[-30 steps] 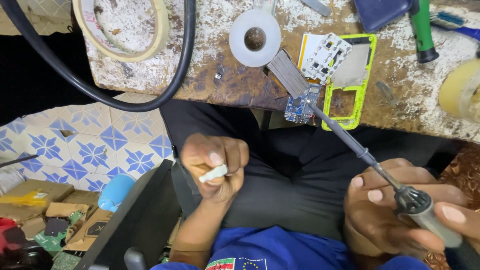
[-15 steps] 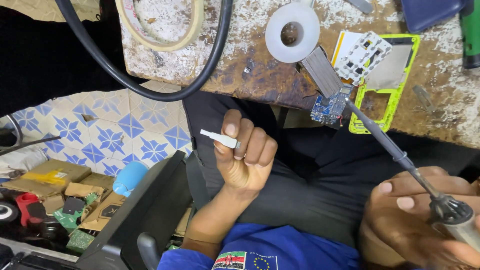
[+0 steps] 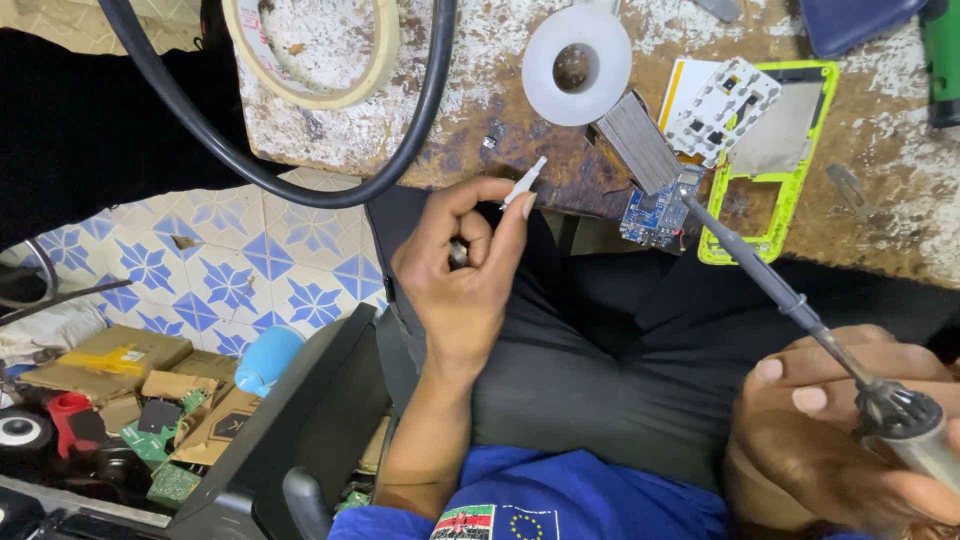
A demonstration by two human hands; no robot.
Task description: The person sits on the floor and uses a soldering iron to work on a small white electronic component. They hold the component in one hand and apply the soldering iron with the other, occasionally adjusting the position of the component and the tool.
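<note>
Left hand (image 3: 462, 285) pinching small white piece (image 3: 524, 183); right hand (image 3: 840, 440) around soldering iron (image 3: 790, 300) — tip at blue circuit board (image 3: 652, 212)

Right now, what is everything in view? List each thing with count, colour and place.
Workbench: one, worn brown and white, top of view.
Tape roll: one, cream, top left of bench.
Cable: one, black, looping over the bench's left edge.
Solder spool: one, white, top centre.
Phone frame: one, lime green, right part of bench.
Circuit board: one, blue, at the bench's near edge.
Soldering iron: one, dark shaft, tip at the board.
Small stick: one, white, between the left fingertips.
Floor tiles: blue and white pattern, left.
Cardboard boxes: several, brown, lower left.
Left hand: pinching the stick.
Right hand: gripping the iron's handle.
</note>
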